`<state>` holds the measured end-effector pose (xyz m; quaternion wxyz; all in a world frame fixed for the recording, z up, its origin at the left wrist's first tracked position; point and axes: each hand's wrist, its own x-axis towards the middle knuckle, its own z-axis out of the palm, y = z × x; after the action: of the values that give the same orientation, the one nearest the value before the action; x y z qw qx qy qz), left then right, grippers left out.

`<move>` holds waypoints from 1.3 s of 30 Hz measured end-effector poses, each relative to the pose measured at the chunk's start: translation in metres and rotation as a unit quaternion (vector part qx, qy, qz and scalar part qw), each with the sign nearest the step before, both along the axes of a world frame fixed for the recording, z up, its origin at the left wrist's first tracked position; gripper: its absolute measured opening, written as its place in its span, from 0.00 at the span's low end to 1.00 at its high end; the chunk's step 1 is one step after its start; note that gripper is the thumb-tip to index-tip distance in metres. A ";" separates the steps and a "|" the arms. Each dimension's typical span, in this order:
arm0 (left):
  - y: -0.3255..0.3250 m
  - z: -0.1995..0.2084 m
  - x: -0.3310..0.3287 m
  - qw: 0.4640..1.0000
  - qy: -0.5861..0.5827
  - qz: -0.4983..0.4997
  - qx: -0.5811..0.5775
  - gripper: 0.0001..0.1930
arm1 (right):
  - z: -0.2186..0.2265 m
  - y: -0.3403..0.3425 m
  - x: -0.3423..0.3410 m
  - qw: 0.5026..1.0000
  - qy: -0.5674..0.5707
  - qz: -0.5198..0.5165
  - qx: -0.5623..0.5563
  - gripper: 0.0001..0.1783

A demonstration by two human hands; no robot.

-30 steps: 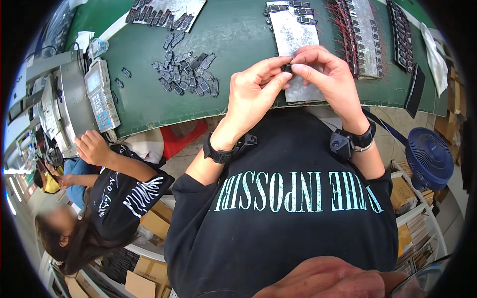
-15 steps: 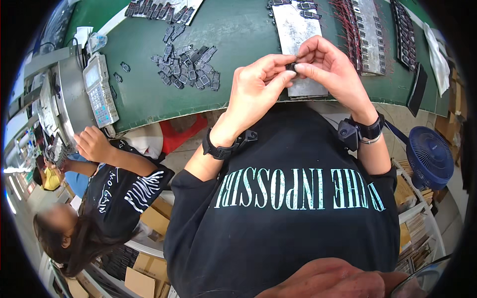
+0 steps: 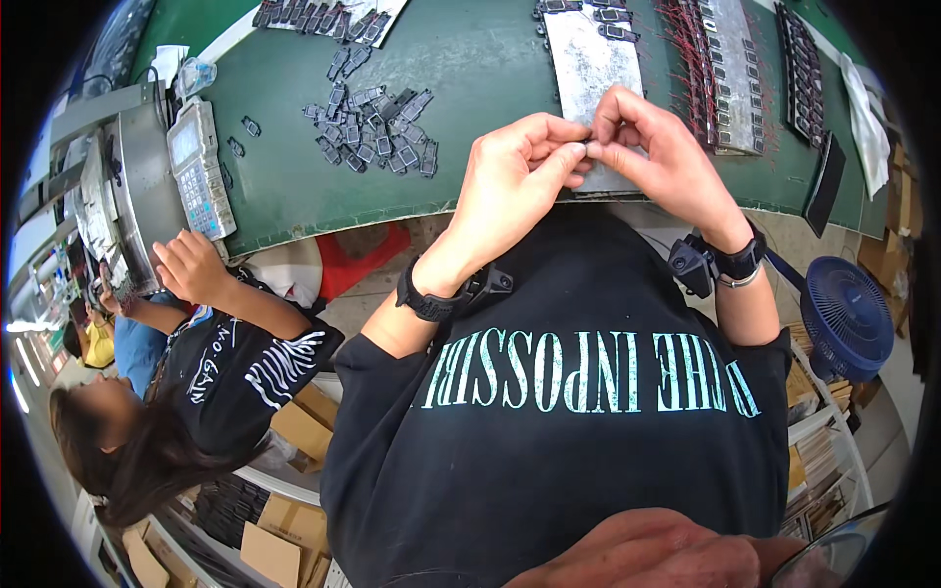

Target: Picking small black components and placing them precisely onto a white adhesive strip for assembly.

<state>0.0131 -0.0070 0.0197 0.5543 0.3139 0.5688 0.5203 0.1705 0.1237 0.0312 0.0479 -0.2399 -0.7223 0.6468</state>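
Pinching a small dark part [image 3: 588, 141] between left hand [image 3: 518, 174] and right hand [image 3: 665, 157] above near edge of table [image 3: 490, 78] — more covered now, still unreleased.

Green-topped workbench [image 3: 470, 73] over pale floor [image 3: 375, 302], white shelving [image 3: 851, 456] at right, bright strip lights [image 3: 28, 361] far left.

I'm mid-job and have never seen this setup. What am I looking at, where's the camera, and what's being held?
There is no machine here, just a person's bare hands. A wide fisheye camera on their head looks down, so straight edges bend. The left hand and right hand meet at the fingertips, pinching a small dark thing, mostly hidden. On the green table lie a metal plate, a pile of small dark parts to the left, and red wires to the right.
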 end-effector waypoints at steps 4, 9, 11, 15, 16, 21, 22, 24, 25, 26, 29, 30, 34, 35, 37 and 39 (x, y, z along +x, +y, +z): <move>0.004 -0.008 0.001 0.999 -0.044 0.028 0.005 0.07 | 0.000 -0.006 0.000 0.995 0.000 -0.003 0.098 0.06; 0.031 -0.001 -0.015 0.999 -0.008 0.038 0.005 0.08 | 0.027 -0.004 0.004 0.973 0.029 -0.129 0.189 0.13; 0.057 0.002 -0.028 0.991 0.103 0.088 0.013 0.09 | 0.044 0.013 0.012 0.949 0.019 -0.177 0.259 0.16; 0.094 -0.006 -0.042 0.973 0.217 0.084 -0.011 0.11 | 0.039 0.087 0.058 0.929 -0.007 -0.255 0.269 0.16; 0.097 -0.008 -0.043 0.967 0.240 0.079 -0.021 0.10 | 0.036 0.099 0.064 0.928 -0.007 -0.256 0.272 0.16; 0.103 -0.031 -0.046 0.940 0.326 0.098 -0.006 0.09 | 0.012 0.141 0.081 0.887 -0.100 -0.236 0.384 0.16; 0.103 -0.036 -0.046 0.931 0.347 0.112 0.011 0.09 | 0.003 0.148 0.083 0.876 -0.104 -0.217 0.417 0.16; 0.103 -0.035 -0.045 0.907 0.402 0.123 0.036 0.10 | -0.011 0.161 0.081 0.876 -0.085 -0.178 0.441 0.16; 0.104 -0.032 -0.045 0.889 0.438 0.105 0.081 0.11 | -0.007 0.164 0.096 0.857 -0.101 -0.174 0.475 0.15; 0.097 -0.025 -0.050 0.884 0.448 0.112 0.066 0.11 | -0.006 0.164 0.094 0.841 -0.104 -0.164 0.505 0.15; 0.074 -0.001 -0.054 0.854 0.489 0.144 0.103 0.09 | 0.006 0.154 0.086 0.841 -0.168 -0.171 0.486 0.14; 0.060 0.003 -0.059 0.853 0.492 0.147 0.096 0.09 | 0.006 0.157 0.081 0.844 -0.164 -0.166 0.483 0.14; -0.002 0.012 -0.092 0.777 0.614 0.130 0.048 0.07 | 0.003 0.155 0.084 0.842 -0.186 -0.146 0.485 0.13; -0.012 0.009 -0.094 0.738 0.668 0.092 0.004 0.07 | 0.002 0.153 0.085 0.839 -0.175 -0.150 0.493 0.12; -0.019 0.002 -0.090 0.728 0.681 0.080 -0.005 0.07 | 0.001 0.150 0.084 0.833 -0.149 -0.155 0.510 0.12; -0.023 -0.004 -0.086 0.707 0.705 0.058 -0.020 0.07 | 0.003 0.151 0.083 0.839 -0.175 -0.152 0.493 0.11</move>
<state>-0.0729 -0.0300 0.0154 -0.0329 0.5438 0.8217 0.1675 0.2539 0.2743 0.0339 0.1308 -0.4006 -0.8964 0.1373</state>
